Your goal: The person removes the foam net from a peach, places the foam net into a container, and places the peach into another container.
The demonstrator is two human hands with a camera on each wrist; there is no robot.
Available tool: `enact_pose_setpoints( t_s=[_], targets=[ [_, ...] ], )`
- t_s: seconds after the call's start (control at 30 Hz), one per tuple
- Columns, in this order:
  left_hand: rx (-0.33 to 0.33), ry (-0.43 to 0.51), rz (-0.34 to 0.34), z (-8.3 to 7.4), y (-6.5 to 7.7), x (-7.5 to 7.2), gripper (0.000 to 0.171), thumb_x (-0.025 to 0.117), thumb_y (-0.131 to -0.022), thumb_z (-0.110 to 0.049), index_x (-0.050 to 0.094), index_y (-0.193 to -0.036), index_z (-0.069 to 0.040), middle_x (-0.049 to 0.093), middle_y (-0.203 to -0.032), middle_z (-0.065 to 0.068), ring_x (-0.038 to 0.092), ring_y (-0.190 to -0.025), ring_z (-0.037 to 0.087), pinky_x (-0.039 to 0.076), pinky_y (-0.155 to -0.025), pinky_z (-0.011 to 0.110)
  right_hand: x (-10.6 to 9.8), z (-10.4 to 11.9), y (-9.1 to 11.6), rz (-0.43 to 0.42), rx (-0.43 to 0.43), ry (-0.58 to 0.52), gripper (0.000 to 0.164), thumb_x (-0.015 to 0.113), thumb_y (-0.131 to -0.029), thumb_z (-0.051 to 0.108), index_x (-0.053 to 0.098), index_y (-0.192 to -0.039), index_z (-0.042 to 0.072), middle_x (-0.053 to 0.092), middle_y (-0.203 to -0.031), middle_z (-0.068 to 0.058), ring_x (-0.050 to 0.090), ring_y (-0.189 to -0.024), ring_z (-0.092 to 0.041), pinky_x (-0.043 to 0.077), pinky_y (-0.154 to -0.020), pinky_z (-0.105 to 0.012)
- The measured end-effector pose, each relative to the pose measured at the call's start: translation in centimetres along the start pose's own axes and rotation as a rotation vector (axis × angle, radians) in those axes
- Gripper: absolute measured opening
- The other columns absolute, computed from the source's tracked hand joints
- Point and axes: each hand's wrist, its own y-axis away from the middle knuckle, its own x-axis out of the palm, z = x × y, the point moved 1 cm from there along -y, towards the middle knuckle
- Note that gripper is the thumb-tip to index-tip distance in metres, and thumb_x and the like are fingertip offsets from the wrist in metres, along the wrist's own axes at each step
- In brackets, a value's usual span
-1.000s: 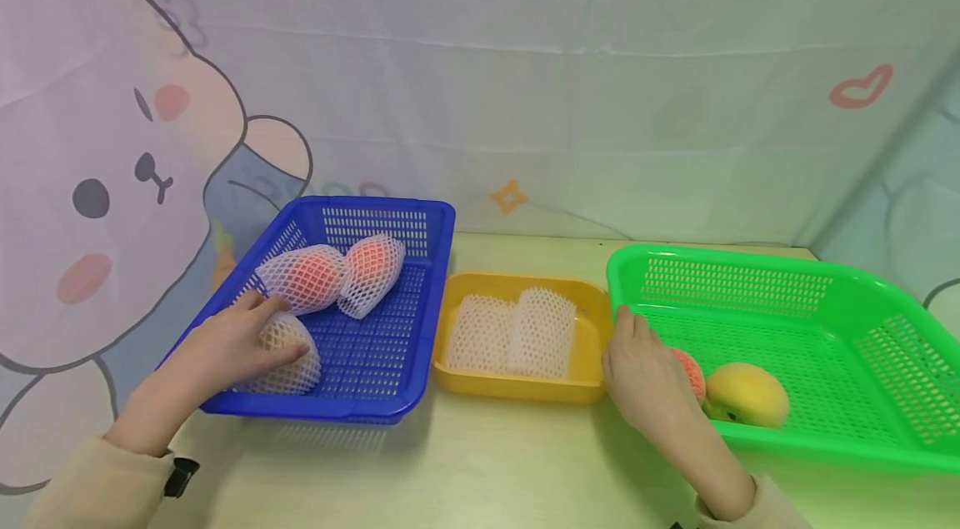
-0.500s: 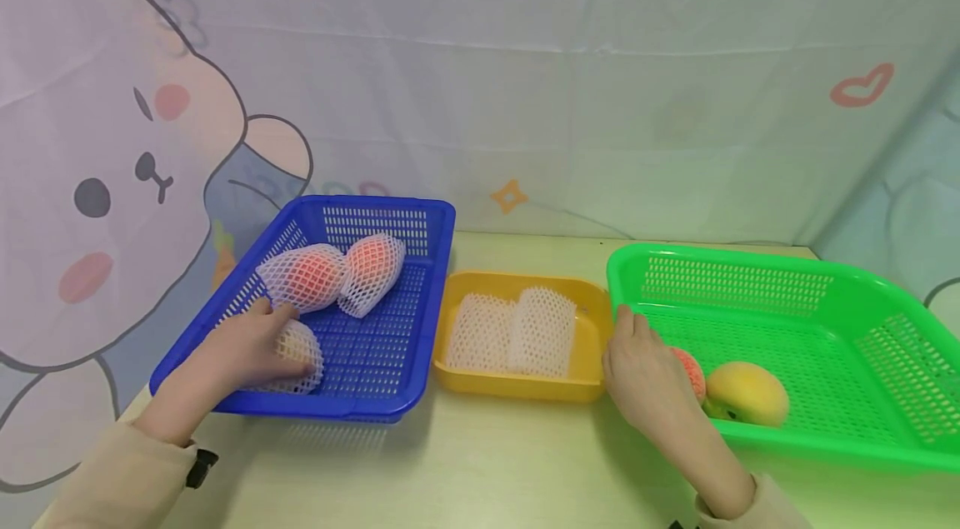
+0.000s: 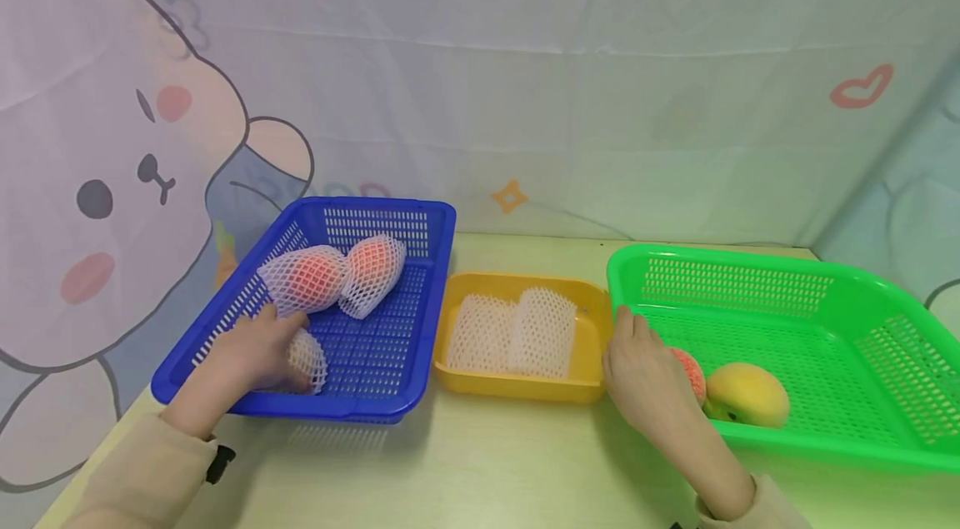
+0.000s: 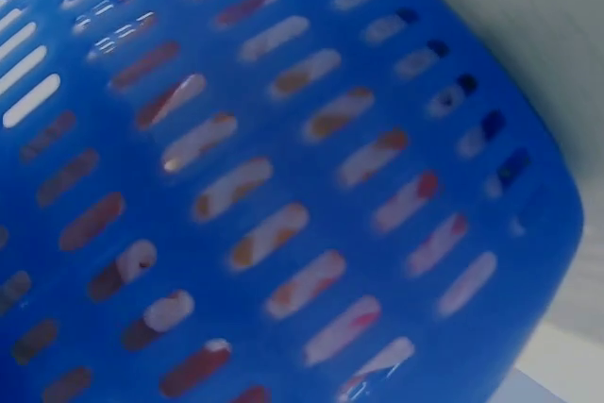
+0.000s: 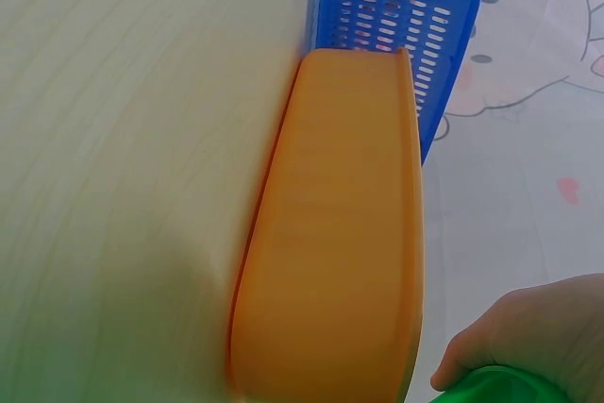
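Observation:
In the head view my left hand reaches into the blue basket. Its fingers curl over a pale fruit in a white foam net, which they partly hide. Two reddish fruits in foam nets lie behind it, one at the left and one at the right. My right hand grips the left rim of the green basket; its thumb side also shows on that rim in the right wrist view. Beside this hand in the green basket are a yellow fruit and a partly hidden pinkish-red one.
Between the baskets stands a shallow yellow tray with two foam nets, one at the left and one at the right. All stand on a pale wooden table before a printed cloth. The blue basket's slotted wall fills the left wrist view.
My left hand has moved to the right over the pale netted fruit, covering more of it; the fruit has shifted slightly right. My right hand stays on the green rim.

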Motion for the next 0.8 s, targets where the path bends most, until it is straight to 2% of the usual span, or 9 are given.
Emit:
enact_pose_setpoints(
  t_s=[0.2,0.37,0.6,0.8],
  targets=[
    [0.042,-0.024,0.020,-0.08,0.02,0.00,0.076,0.085,-0.064,-0.033,0.053,-0.127,-0.003,0.047,-0.120,0.036,0.050,-0.100,0.061,0.047,-0.074,0.065,-0.01,0.00,0.01,-0.011,-0.010,0.007,0.035,0.054,-0.083,0.000,0.049,-0.110,-0.022,0.054,-0.074,-0.019,0.039,-0.053,-0.016,0.032,-0.040,-0.019],
    [0.051,-0.045,0.013,-0.04,-0.05,0.14,0.079,0.085,-0.064,-0.035,0.054,-0.128,-0.003,0.048,-0.121,0.036,0.051,-0.099,0.062,0.047,-0.073,0.066,-0.01,0.03,0.04,-0.018,-0.020,0.018,0.035,0.055,-0.082,0.000,0.049,-0.109,-0.022,0.053,-0.072,-0.017,0.036,-0.052,-0.015,0.030,-0.040,-0.017],
    [0.021,-0.014,-0.045,0.10,0.02,0.26,0.080,0.084,-0.060,-0.037,0.054,-0.127,-0.004,0.049,-0.115,0.035,0.054,-0.093,0.056,0.048,-0.067,0.064,0.09,0.01,0.01,-0.026,-0.032,0.028,0.036,0.056,-0.082,0.000,0.050,-0.109,-0.022,0.054,-0.073,-0.018,0.038,-0.052,-0.015,0.031,-0.040,-0.017],
    [-0.002,0.031,-0.117,-0.13,0.25,-0.28,0.083,0.082,-0.061,-0.037,0.052,-0.129,-0.002,0.049,-0.114,0.035,0.055,-0.091,0.053,0.046,-0.069,0.067,0.02,-0.02,0.02,-0.028,-0.032,0.032,0.036,0.057,-0.082,0.000,0.050,-0.110,-0.022,0.056,-0.075,-0.019,0.042,-0.054,-0.017,0.036,-0.042,-0.020]
  ],
)
